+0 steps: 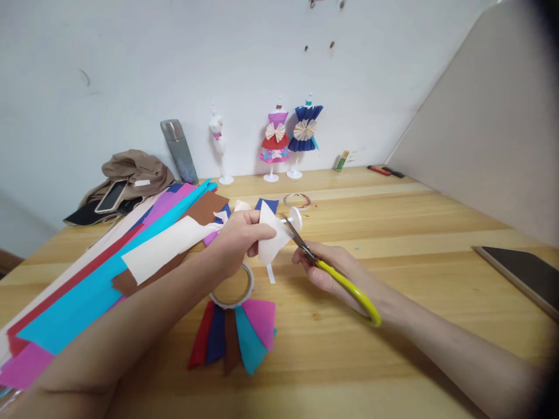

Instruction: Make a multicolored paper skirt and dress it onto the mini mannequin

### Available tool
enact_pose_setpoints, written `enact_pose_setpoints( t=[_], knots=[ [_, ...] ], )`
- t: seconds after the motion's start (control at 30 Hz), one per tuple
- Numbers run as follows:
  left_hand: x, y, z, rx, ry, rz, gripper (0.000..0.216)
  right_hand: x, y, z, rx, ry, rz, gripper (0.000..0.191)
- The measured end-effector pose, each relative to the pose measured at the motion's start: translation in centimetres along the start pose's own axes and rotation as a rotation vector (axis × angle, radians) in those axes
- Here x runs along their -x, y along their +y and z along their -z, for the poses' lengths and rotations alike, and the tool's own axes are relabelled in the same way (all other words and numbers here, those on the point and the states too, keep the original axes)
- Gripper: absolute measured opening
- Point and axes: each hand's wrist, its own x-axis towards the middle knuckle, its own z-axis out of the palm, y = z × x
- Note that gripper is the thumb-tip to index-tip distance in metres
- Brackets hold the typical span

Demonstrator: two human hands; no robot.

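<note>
My left hand (244, 233) pinches a small white piece of paper (271, 235) with a pointed top, held above the table. My right hand (325, 267) is closed on scissors with yellow handles (349, 288); their dark blades point up and left to the paper's right edge. I cannot tell whether the blades touch the paper. Behind them lies a white stand base (294, 219), partly hidden. Below my left hand, a roll of tape (251, 285) rests on the table, with red, navy, brown, turquoise and magenta paper pieces (254, 343) fanned out from its near side.
Long coloured paper sheets (87, 291) cover the table's left. A phone (111, 196) lies on a brown cloth (135, 166) beside a bottle (180, 152). Small dress forms (275, 137) stand along the wall. A wire coil (297, 201) lies mid-table; a dark board (519, 273) is at right.
</note>
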Motion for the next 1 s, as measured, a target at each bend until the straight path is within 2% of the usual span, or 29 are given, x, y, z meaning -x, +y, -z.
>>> enact_pose_setpoints(
  t=[0.17, 0.57, 0.83, 1.0],
  knots=[
    [-0.2, 0.1, 0.0, 0.014, 0.01, 0.008, 0.011, 0.0, 0.1, 0.0, 0.021, -0.004, 0.018, 0.048],
    [-0.1, 0.2, -0.1, 0.002, -0.008, 0.038, 0.012, -0.1, -0.3, 0.0, -0.056, -0.022, -0.049, 0.054],
    [-0.1, 0.4, -0.1, -0.008, 0.012, 0.046, 0.014, -0.1, -0.7, -0.1, -0.028, 0.015, -0.08, 0.046],
    [-0.1, 0.5, -0.2, 0.007, 0.024, 0.057, 0.011, -0.1, -1.2, -0.3, -0.092, 0.02, -0.096, 0.044]
  ],
)
